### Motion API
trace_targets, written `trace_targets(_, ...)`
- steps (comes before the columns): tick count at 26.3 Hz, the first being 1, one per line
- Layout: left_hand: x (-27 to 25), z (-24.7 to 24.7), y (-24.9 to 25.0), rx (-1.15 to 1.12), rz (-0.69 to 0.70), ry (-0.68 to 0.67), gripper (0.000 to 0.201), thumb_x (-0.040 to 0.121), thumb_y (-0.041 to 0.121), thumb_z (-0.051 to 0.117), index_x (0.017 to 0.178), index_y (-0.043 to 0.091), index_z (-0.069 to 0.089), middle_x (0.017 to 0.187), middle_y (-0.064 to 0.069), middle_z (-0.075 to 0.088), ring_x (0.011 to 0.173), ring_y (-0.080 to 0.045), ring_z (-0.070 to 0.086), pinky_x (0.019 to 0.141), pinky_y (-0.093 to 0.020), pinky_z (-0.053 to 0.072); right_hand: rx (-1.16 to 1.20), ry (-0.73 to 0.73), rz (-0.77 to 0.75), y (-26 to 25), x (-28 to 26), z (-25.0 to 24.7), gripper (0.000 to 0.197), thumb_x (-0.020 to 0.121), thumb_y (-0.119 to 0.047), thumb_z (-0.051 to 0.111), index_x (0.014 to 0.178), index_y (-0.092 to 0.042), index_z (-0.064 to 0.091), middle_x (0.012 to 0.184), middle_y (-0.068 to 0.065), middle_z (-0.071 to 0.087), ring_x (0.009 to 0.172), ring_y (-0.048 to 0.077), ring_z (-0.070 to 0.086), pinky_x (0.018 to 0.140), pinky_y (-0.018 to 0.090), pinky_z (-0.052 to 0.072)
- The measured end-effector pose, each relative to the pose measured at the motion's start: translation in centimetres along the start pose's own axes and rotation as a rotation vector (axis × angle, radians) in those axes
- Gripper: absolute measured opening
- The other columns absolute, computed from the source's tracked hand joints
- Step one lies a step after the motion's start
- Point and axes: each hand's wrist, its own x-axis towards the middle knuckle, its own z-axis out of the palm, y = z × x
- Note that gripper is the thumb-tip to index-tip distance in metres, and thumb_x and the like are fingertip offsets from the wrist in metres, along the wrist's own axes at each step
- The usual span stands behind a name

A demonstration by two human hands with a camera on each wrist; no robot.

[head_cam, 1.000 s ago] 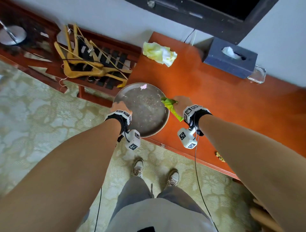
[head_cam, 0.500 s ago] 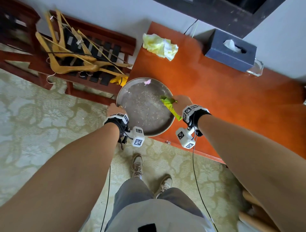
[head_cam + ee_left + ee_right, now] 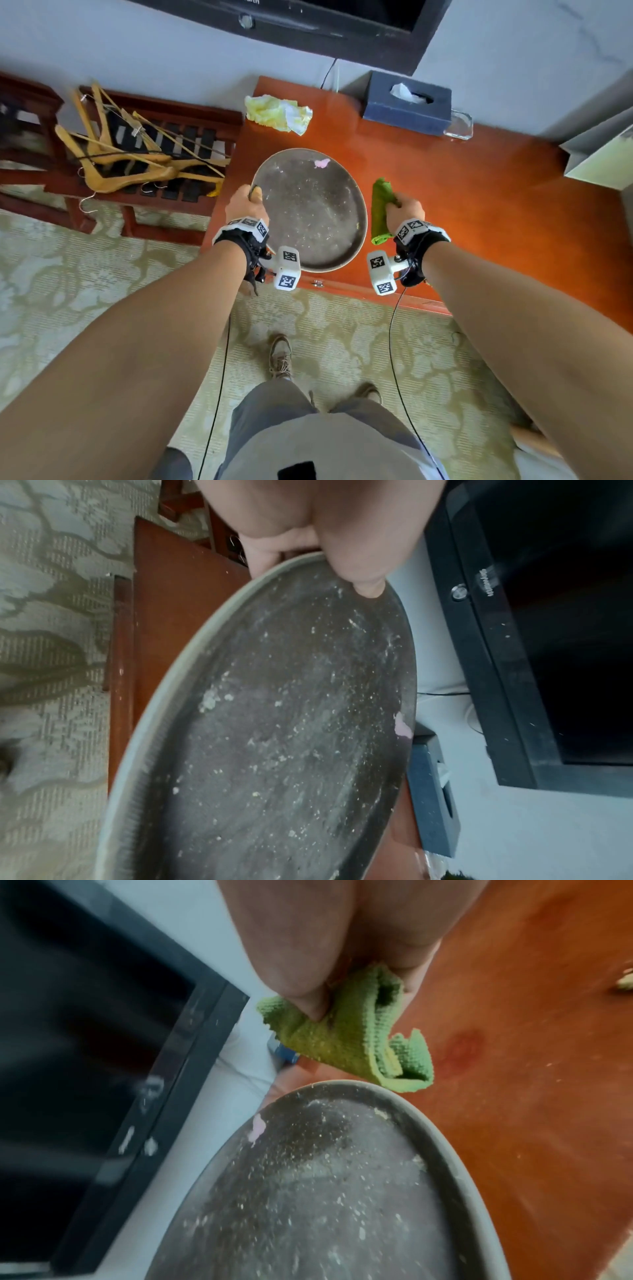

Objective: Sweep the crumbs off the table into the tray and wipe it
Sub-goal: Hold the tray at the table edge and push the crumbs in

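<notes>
A round grey metal tray [image 3: 359, 205] speckled with pale crumbs [image 3: 308, 202] and one pink scrap [image 3: 322, 163] sits over the left end of the orange-brown table [image 3: 479, 192]. My left hand [image 3: 244, 205] grips the tray's left rim [image 3: 192, 653], thumb [image 3: 363, 569] on top and fingers [image 3: 262, 558] under it. My right hand [image 3: 404, 209] holds a folded green cloth [image 3: 381, 209] just right of the tray; in the right wrist view the cloth [image 3: 356, 1031] hangs above the tray's rim [image 3: 455, 1164].
A crumpled yellow-white wrapper [image 3: 279, 113] lies at the table's back left corner. A dark tissue box [image 3: 407, 102] stands against the wall, a glass dish [image 3: 459, 125] beside it. A dark screen [image 3: 342, 24] hangs above. Wooden hangers [image 3: 130, 161] pile on a rack to the left.
The tray has moved from beyond the table's left edge onto the table top. My right hand and cloth have lifted off the tray and shifted to its right side.
</notes>
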Motion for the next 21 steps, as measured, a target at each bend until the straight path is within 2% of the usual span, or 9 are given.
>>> trace_targets(2, -1.9, 1.2, 1.3, -0.078, 0.028, 0.021, 0.036, 0.104, 0.037, 0.035, 0.103, 0.010, 0.059, 0.101, -0.012, 0.061, 0.090, -0.033, 0.052, 0.074, -0.035, 0.034, 0.098, 0.054, 0.044, 2.3, -0.3, -2.4, 0.039, 0.095, -0.011, 0.044, 0.129, -0.021, 0.061, 0.104, 0.006, 0.066, 0.081, 0.022, 0.055, 0.064, 0.023, 0.041)
trace_targets(6, -7.6, 4.8, 4.1, -0.164, 0.039, 0.029, 0.035, 0.104, 0.035, 0.037, 0.090, 0.009, 0.057, 0.095, -0.013, 0.060, 0.090, -0.034, 0.056, 0.073, -0.034, 0.036, 0.242, 0.080, 0.059, 8.8, -1.0, -7.6, 0.036, 0.096, -0.012, 0.048, 0.129, -0.018, 0.060, 0.110, 0.006, 0.066, 0.083, 0.020, 0.057, 0.071, 0.024, 0.044)
trace_targets(9, -11.2, 7.1, 4.8, -0.159, 0.031, 0.055, 0.038, 0.104, 0.033, 0.037, 0.101, 0.005, 0.062, 0.100, -0.015, 0.062, 0.090, -0.032, 0.054, 0.075, -0.032, 0.036, 0.285, 0.086, 0.041, 12.9, -1.7, -10.2, 0.037, 0.095, -0.008, 0.046, 0.128, -0.016, 0.061, 0.108, 0.006, 0.067, 0.081, 0.019, 0.058, 0.067, 0.024, 0.045)
trace_targets(11, -14.0, 8.9, 5.4, -0.167, 0.025, 0.066, 0.037, 0.104, 0.032, 0.037, 0.105, 0.007, 0.064, 0.096, -0.010, 0.059, 0.088, -0.028, 0.051, 0.075, -0.030, 0.035, 0.297, 0.088, 0.044, 16.3, -1.8, -11.9, 0.038, 0.094, -0.007, 0.046, 0.127, -0.017, 0.062, 0.111, 0.007, 0.068, 0.082, 0.019, 0.059, 0.062, 0.024, 0.046)
trace_targets(13, -15.7, 10.1, 5.5, -0.173, 0.005, 0.041, 0.034, 0.104, 0.031, 0.038, 0.088, 0.014, 0.062, 0.092, -0.008, 0.054, 0.083, -0.025, 0.047, 0.073, -0.029, 0.034, 0.302, 0.085, 0.050, 18.8, -1.6, -12.7, 0.038, 0.093, -0.007, 0.046, 0.125, -0.018, 0.064, 0.112, 0.007, 0.069, 0.084, 0.021, 0.060, 0.064, 0.025, 0.048)
trace_targets(15, -17.0, 11.0, 5.2, -0.175, -0.004, 0.003, 0.036, 0.104, 0.031, 0.039, 0.072, 0.018, 0.050, 0.085, -0.007, 0.052, 0.076, -0.022, 0.044, 0.071, -0.028, 0.034, 0.295, 0.071, 0.054, 20.7, -1.5, -13.2, 0.037, 0.093, -0.007, 0.046, 0.123, -0.018, 0.064, 0.112, 0.008, 0.069, 0.085, 0.022, 0.060, 0.066, 0.026, 0.048)
trace_targets(16, -17.4, 11.4, 4.8, -0.179, -0.003, -0.018, 0.034, 0.103, 0.030, 0.040, 0.073, 0.019, 0.050, 0.080, -0.005, 0.050, 0.071, -0.020, 0.043, 0.071, -0.028, 0.034, 0.292, 0.061, 0.059, 21.4, -1.5, -13.3, 0.037, 0.094, -0.007, 0.046, 0.124, -0.018, 0.064, 0.111, 0.007, 0.069, 0.084, 0.021, 0.060, 0.062, 0.025, 0.047)
trace_targets(18, -18.6, 12.2, 4.3, -0.160, 0.023, -0.075, 0.025, 0.103, 0.029, 0.042, 0.085, 0.017, 0.054, 0.077, -0.001, 0.050, 0.068, -0.016, 0.043, 0.071, -0.028, 0.036, 0.272, 0.019, 0.075, 23.0, -1.3, -13.1, 0.036, 0.095, -0.008, 0.046, 0.125, -0.020, 0.063, 0.109, 0.005, 0.069, 0.081, 0.019, 0.061, 0.053, 0.021, 0.044)
trace_targets(21, -19.4, 12.8, 3.5, -0.052, 0.054, -0.197, 0.020, 0.103, 0.031, 0.043, 0.103, 0.019, 0.060, 0.095, -0.003, 0.054, 0.085, -0.020, 0.048, 0.075, -0.028, 0.039, 0.221, -0.010, 0.082, 24.5, -1.0, -12.2, 0.038, 0.095, -0.009, 0.045, 0.126, -0.024, 0.062, 0.107, 0.004, 0.068, 0.079, 0.019, 0.063, 0.052, 0.020, 0.044)
